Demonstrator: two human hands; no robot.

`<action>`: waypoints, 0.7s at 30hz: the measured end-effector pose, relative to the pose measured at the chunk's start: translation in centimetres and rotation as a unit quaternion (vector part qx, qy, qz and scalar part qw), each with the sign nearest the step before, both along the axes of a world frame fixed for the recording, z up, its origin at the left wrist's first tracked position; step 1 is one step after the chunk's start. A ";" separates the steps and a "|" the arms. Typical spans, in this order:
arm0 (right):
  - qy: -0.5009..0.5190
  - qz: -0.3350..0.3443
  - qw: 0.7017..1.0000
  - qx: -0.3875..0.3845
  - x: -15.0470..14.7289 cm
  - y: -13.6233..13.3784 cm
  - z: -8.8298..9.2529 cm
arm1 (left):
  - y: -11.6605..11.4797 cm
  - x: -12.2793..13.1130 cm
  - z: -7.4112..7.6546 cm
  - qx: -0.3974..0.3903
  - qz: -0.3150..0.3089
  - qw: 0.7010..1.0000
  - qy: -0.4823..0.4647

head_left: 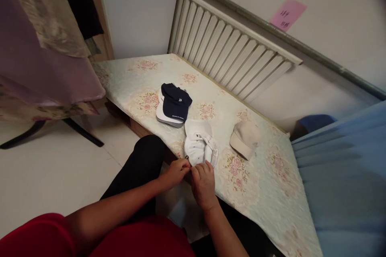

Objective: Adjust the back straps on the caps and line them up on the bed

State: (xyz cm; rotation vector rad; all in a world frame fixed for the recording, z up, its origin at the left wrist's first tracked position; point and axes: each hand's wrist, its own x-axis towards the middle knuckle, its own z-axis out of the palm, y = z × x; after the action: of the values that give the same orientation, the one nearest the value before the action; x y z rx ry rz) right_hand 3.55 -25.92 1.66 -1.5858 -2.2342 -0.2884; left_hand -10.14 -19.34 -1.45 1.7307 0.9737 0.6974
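Note:
A white cap [199, 144] lies upside down at the near edge of a floral mattress [265, 184]. My left hand [177, 172] and my right hand [203, 182] meet at its back edge, fingers pinched on the cap's strap. A navy cap [175, 101] sits stacked on a white cap [164, 117] further back. A beige cap [245, 138] rests to the right of the white cap.
A white radiator [232, 52] runs along the wall behind the mattress, with a pink note [288, 14] above it. Blue fabric [343, 176] covers the right side. Draped cloths [45, 60] hang at left over a white floor [54, 168].

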 end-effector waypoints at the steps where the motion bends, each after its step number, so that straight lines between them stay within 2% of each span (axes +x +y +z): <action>1: -0.004 0.002 1.000 0.002 0.0 0.0 -0.2 | 0.0 0.0 0.0 -0.005 0.002 1.000 0.000; 6: -0.010 0.002 1.000 0.022 0.3 0.2 -1.0 | -0.1 -0.1 0.1 -0.016 0.006 1.000 0.005; 14: 0.007 -0.006 0.998 0.061 0.5 0.4 -1.5 | 0.2 -0.2 -0.2 0.074 0.034 0.996 0.023; 21: 0.032 -0.024 0.997 0.070 1.0 0.3 -1.7 | 1.2 -0.8 0.3 0.072 0.036 0.997 0.005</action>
State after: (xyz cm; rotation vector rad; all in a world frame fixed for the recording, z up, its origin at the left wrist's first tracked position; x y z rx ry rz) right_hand 4.50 -25.64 -0.02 -1.5536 -2.0818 -0.3926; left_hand -10.94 -18.13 -1.12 1.8335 1.0175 0.8240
